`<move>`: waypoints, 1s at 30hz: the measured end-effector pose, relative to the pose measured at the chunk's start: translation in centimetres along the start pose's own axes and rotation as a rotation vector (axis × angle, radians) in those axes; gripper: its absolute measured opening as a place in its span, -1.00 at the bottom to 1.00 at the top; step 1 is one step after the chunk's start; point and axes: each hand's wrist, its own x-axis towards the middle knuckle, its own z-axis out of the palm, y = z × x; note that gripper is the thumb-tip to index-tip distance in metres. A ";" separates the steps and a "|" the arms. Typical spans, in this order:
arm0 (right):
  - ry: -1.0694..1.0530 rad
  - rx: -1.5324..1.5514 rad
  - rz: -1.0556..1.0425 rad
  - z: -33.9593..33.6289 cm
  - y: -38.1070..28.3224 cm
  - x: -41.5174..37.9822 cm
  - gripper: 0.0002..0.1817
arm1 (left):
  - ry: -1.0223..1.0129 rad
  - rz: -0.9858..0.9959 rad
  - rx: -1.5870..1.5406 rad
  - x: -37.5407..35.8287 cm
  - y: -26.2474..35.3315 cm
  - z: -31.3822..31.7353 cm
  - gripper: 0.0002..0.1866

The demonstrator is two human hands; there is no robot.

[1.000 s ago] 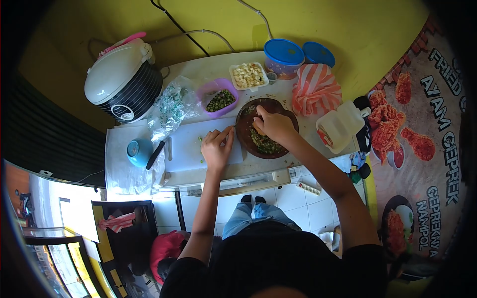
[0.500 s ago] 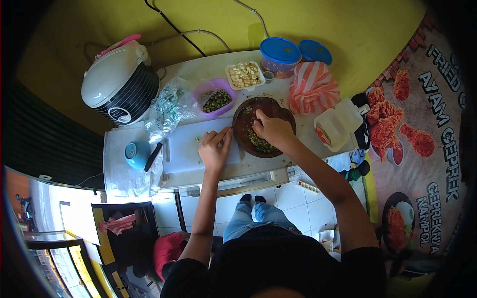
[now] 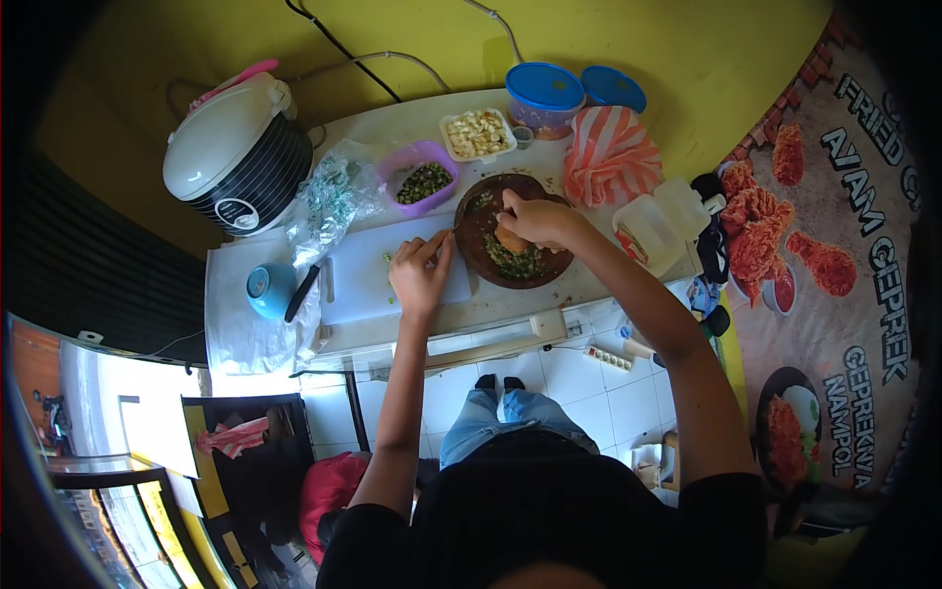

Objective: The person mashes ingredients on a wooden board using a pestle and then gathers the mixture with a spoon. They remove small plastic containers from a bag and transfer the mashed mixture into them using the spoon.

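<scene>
The right hand [image 3: 538, 221] is gripping a pestle [image 3: 509, 239] in a brown bowl [image 3: 475, 218] of chopped greens [image 3: 517, 262]. The left hand [image 3: 420, 275] is resting at its rim, grip unclear.

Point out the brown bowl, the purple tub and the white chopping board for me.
Brown bowl [image 3: 472, 225]: head view, bare inner wall, left side.
Purple tub [image 3: 429, 205]: head view, near outer wall.
White chopping board [image 3: 356, 283]: head view, bare top surface.
</scene>
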 end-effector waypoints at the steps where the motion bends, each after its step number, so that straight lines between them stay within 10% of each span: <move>1: 0.015 0.005 -0.001 0.4 0.0 -0.4 -0.57 | 0.003 0.000 -0.009 0.1 0.0 0.1 -0.89; 15: 0.566 -0.196 -0.132 5.6 0.5 -1.9 -0.70 | -0.011 -0.026 -0.014 0.3 0.0 0.1 -0.89; 30: 0.600 -0.179 -0.194 4.5 0.5 0.5 -0.71 | -0.037 -0.052 -0.015 0.5 0.0 0.3 -0.90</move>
